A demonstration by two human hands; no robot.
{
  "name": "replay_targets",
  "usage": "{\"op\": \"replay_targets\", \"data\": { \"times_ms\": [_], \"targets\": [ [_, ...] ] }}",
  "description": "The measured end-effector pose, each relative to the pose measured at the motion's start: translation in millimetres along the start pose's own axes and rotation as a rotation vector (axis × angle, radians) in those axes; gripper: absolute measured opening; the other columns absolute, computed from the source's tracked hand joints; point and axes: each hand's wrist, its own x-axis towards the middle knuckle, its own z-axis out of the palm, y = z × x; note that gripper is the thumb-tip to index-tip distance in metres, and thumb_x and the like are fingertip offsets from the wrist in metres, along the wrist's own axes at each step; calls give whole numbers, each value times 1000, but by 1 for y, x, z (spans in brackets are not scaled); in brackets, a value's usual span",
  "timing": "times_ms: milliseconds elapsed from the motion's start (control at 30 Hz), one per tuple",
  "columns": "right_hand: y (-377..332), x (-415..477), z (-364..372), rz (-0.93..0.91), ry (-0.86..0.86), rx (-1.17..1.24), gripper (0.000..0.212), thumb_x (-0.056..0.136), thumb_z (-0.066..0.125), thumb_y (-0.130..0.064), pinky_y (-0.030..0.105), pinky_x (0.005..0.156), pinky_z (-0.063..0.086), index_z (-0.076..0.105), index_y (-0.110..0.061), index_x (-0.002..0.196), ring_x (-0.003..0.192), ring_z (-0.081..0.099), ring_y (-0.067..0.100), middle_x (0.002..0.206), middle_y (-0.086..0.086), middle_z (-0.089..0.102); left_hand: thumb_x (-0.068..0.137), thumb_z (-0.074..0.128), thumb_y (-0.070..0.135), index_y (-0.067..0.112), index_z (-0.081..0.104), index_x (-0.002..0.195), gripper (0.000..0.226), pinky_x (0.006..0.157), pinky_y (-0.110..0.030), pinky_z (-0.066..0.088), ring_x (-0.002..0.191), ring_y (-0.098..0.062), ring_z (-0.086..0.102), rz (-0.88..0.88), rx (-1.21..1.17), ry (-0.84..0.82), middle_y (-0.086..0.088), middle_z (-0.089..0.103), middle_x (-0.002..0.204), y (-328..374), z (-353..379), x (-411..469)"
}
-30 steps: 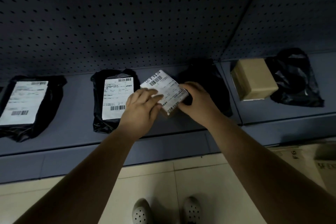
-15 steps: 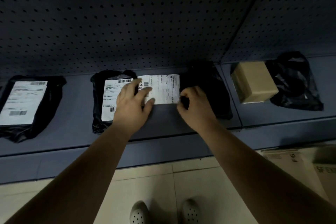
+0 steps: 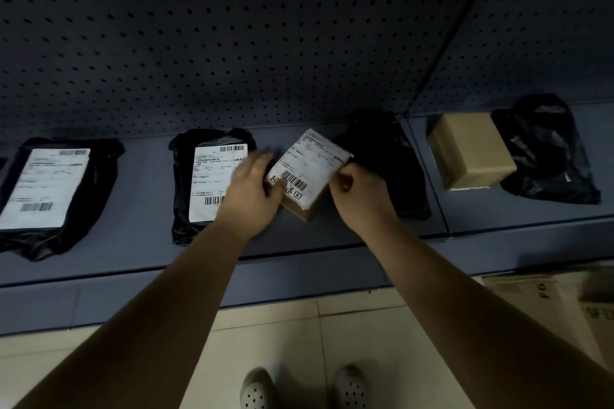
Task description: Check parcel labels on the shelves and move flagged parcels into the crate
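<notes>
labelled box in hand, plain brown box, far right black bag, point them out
labelled box [image 3: 309,163], head view, white label
plain brown box [image 3: 471,146], head view, top face
far right black bag [image 3: 545,156], head view, crinkled middle

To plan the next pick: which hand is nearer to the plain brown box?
Right. The right hand pinches the right edge of the labelled parcel, left of the plain brown box. The left hand holds that parcel's left side, farther from the box.

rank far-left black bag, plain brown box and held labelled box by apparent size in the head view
1. far-left black bag: largest
2. plain brown box and held labelled box: alike; the held one may sit nearer the camera, so unranked
</notes>
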Motion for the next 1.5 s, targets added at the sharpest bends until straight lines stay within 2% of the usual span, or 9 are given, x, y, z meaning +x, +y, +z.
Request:
{"op": "replay_targets", "data": {
  "times_ms": [200, 300, 433, 633, 733, 833, 967, 1200, 1500],
  "targets": [
    [-2, 9, -3, 124, -175, 210, 31, 98, 55, -33, 18, 81, 38, 60, -20, 127, 100, 55, 7, 111, -8, 59, 92, 65, 21, 19, 58, 129, 38, 93, -23, 50, 97, -7, 61, -45, -221, -7, 3, 63, 110, -2, 5, -31],
    [7, 3, -3, 99, -231, 188, 40, 98, 53, -37, 20, 88, 42, 56, -23, 136, 113, 59, 12, 126, -5, 62, 94, 60, 10, 9, 59, 129, 35, 79, 3, 37, 89, 5, 55, -79, -281, 63, 1, 61, 112, -2, 8, -41],
    [16, -6, 2, 87, -296, 135, 49, 97, 53, -43, 32, 96, 50, 49, -26, 143, 109, 64, 16, 125, 1, 66, 99, 55, 18, 12, 61, 128, 31, 82, 6, 30, 101, -2, 54, -109, -329, 44, 4, 60, 118, 0, 15, -42],
    [2, -6, -7, 49, -271, 267, 48, 94, 57, -45, 40, 98, 52, 52, -27, 139, 108, 64, 16, 129, -1, 63, 96, 59, 20, 19, 66, 119, 23, 89, -10, 41, 98, -4, 59, -147, -444, 146, 3, 65, 111, 14, 4, -36],
    [0, -13, -19, 55, -240, 365, 40, 93, 64, -28, 31, 98, 50, 55, -27, 133, 109, 61, 9, 121, -8, 63, 91, 63, 3, 22, 64, 113, 29, 86, -7, 43, 99, 4, 61, -101, -568, 119, 1, 67, 112, 20, -8, -42],
    [1, -27, -25, 53, -211, 438, 28, 91, 68, -15, 14, 86, 49, 56, -36, 105, 98, 60, -1, 102, -21, 62, 84, 68, -7, 33, 62, 104, 45, 98, -20, 46, 110, -7, 61, -11, -586, 120, 3, 65, 116, 21, -9, -56],
    [-4, -47, -29, 22, -180, 509, 31, 88, 70, -13, 4, 77, 45, 54, -37, 98, 102, 60, -2, 105, -17, 63, 82, 68, -8, 34, 63, 107, 49, 98, -26, 47, 113, -11, 60, 17, -571, 183, 15, 61, 118, 27, -11, -71],
    [-24, -58, -55, -16, -242, 537, 30, 91, 66, -38, 27, 97, 48, 54, -36, 119, 105, 58, -3, 113, -19, 63, 92, 65, 11, 15, 65, 121, 29, 90, -18, 49, 99, -3, 63, -96, -621, 200, 0, 65, 117, 56, -40, -92],
    [-58, -97, -80, 206, -475, 953, 37, 95, 62, -16, 32, 93, 51, 50, -25, 129, 94, 67, 16, 118, 5, 68, 91, 67, 18, 23, 66, 114, 24, 94, -34, 53, 97, -8, 64, -110, -559, 192, 2, 66, 115, 74, -89, -129]
  ]
}}
